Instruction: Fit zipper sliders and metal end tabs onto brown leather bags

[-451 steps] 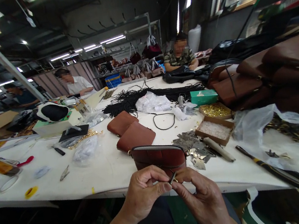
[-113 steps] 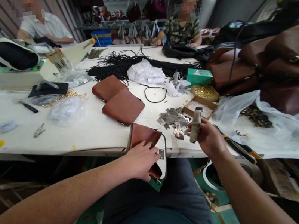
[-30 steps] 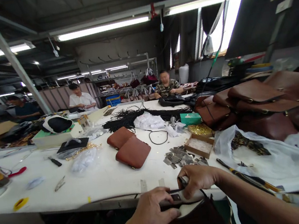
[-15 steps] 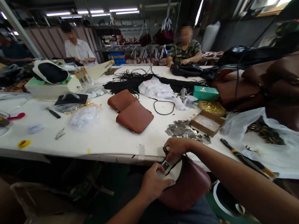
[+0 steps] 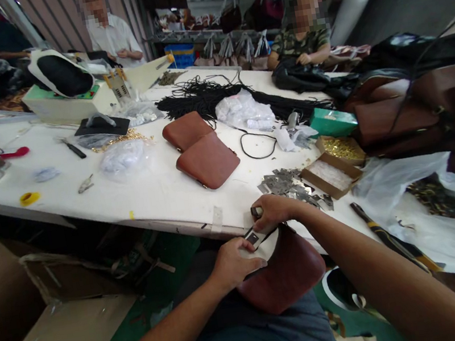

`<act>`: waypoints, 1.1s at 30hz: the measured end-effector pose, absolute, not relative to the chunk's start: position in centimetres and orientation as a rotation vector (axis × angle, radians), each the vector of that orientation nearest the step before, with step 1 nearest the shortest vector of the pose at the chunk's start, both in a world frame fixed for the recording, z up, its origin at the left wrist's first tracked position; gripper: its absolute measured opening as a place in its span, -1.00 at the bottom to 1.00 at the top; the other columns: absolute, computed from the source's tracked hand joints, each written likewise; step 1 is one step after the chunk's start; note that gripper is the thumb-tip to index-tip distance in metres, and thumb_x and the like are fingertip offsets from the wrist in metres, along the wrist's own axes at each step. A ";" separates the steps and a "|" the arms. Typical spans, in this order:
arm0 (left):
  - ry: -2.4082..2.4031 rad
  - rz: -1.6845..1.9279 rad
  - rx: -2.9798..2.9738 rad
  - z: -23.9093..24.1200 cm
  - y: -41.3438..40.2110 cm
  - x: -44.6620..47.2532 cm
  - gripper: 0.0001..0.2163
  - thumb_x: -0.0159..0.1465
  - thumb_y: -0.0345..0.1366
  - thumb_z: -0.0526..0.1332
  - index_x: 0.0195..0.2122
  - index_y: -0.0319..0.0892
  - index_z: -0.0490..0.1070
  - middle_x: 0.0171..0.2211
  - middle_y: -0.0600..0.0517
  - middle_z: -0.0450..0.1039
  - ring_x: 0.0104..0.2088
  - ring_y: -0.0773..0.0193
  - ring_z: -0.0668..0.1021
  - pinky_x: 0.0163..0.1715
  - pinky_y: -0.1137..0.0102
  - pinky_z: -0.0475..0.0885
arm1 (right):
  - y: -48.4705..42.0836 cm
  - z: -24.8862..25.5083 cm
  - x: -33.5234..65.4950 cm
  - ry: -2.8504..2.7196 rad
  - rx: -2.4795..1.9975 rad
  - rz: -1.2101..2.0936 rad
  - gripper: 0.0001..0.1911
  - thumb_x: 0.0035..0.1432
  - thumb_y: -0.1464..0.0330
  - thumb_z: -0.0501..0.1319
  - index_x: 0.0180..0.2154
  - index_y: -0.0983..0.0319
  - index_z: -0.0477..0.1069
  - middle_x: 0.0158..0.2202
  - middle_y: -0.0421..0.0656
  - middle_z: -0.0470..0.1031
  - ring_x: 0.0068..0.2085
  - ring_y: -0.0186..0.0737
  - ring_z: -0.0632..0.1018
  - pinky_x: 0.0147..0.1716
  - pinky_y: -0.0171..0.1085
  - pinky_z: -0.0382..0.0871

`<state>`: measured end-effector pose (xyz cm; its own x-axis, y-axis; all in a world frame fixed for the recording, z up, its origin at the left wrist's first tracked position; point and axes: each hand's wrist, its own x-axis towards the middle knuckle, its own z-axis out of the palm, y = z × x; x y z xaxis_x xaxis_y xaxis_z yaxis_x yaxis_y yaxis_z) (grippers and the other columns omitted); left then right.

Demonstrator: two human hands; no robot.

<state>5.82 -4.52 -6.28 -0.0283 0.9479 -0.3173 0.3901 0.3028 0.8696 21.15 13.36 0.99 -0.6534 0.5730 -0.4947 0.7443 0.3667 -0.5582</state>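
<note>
A brown leather bag lies on my lap just below the table's front edge, its pale flap turned up. My left hand is closed on the flap, thumb beside a small metal plate on it. My right hand is closed around a short tool whose end sticks out above the fingers, right over the flap. A heap of grey metal plates lies on the table just beyond my right hand.
Two brown pouches lie mid-table. Cardboard boxes of small fittings, a green box, black cords and plastic bags crowd the right. Brown bags are stacked far right. Two people sit across the white table.
My view has tilted down and closer. Both hands stay on the bag's flap; the bag and hands sit slightly higher against the table edge than half a second ago.
</note>
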 end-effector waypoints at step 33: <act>1.653 0.746 1.183 -5.2 -3.4 7.0 -0.70 -0.05 -0.24 0.49 -0.44 -0.15 0.38 -0.47 0.16 0.41 -0.41 0.31 0.41 -0.39 0.42 0.18 | 0.5 -0.3 18.6 3.230 2.262 -2.061 -0.78 0.38 0.20 0.27 -0.29 0.15 0.33 -0.45 -0.29 0.37 -0.45 -0.31 0.43 -0.37 -0.25 0.34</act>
